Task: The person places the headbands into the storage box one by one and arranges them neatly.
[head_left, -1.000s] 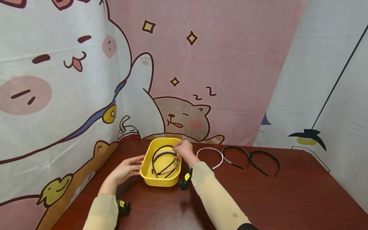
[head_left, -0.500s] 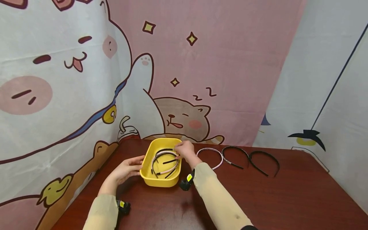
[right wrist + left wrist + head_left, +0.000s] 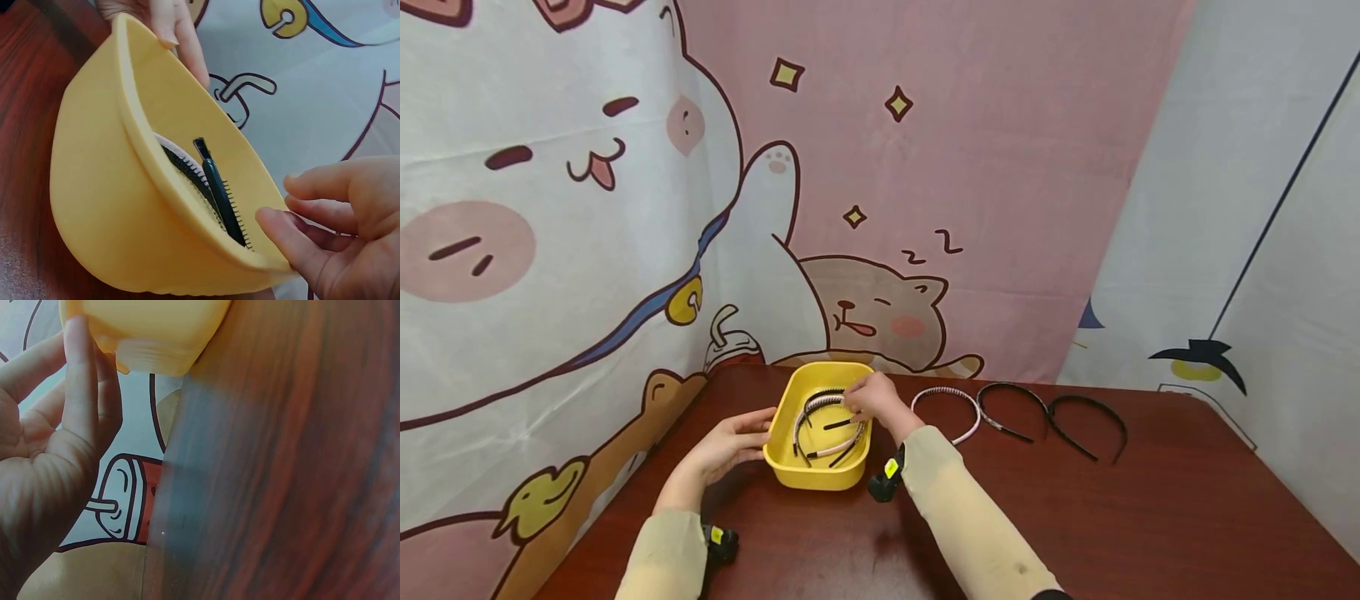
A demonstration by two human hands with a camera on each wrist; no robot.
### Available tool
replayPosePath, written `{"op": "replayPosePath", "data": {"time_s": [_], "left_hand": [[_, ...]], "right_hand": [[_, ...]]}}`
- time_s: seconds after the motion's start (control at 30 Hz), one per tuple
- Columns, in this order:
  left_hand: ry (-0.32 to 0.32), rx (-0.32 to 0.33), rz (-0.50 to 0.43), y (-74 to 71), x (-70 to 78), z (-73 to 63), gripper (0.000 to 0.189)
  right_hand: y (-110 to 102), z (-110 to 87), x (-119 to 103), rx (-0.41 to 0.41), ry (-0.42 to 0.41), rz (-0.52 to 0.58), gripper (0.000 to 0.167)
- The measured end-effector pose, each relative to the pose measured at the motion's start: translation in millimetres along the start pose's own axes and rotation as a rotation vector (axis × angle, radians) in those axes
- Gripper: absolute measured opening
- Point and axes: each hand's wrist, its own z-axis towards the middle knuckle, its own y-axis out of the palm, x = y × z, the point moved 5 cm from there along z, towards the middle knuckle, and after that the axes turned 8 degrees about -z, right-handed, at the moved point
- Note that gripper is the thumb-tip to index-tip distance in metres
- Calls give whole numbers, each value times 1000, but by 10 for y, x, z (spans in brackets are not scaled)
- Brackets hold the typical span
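In the head view, a yellow plastic basket [image 3: 816,477] stands on the table, holding several black and pink headbands [image 3: 827,403]. My left hand [image 3: 730,446] touches its left rim with fairly straight fingers. My right hand [image 3: 874,397] is over the right rim. In the right wrist view, its thumb and index fingertips are apart at the rim, with nothing visible between them. Just inside, a black toothed headband [image 3: 224,203] leans on the others, its tip pointing up. Part of the headbands is hidden behind the rim and right hand.
Right of the basket lie a pink headband [image 3: 967,429], a black headband with a patterned end [image 3: 1017,387] and a plain black headband [image 3: 1086,400]. The dark red wooden table [image 3: 1075,517] meets a cartoon-printed cloth [image 3: 1000,167] at its back and left.
The black headband by my right hand has come down and shifted among the others in the basket. My right hand has moved slightly left and its fingers have parted. The left hand stays put.
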Motion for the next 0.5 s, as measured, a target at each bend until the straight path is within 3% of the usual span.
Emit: {"op": "replayPosePath", "data": {"time_s": [0.3,0.5], "left_hand": [[-10,1,-5,11,7,1,60],[-6,4,-7,3,1,2,61]], "right_hand": [[239,2,-56,-133,-46,-298,20],[282,-11,-93,-147,-60,-361,16]]}}
